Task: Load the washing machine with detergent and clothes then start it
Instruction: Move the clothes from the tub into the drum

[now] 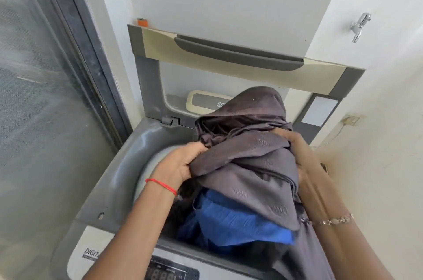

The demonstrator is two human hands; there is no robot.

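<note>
Hands are squeezing the big grey cloth [247, 156] from both sides, left hand [180, 165] and right hand [297, 153] with fingers closed on it, holding it just above the washing machine [128, 149] tub, over blue clothes [238, 220] below.

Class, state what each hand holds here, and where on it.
Both hold the grey-brown cloth: left hand pinches its left edge, right hand grips its right side.

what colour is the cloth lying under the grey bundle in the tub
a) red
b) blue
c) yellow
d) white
b: a blue cloth shows in the tub beneath the grey bundle that the left hand and right hand both grip.
</note>
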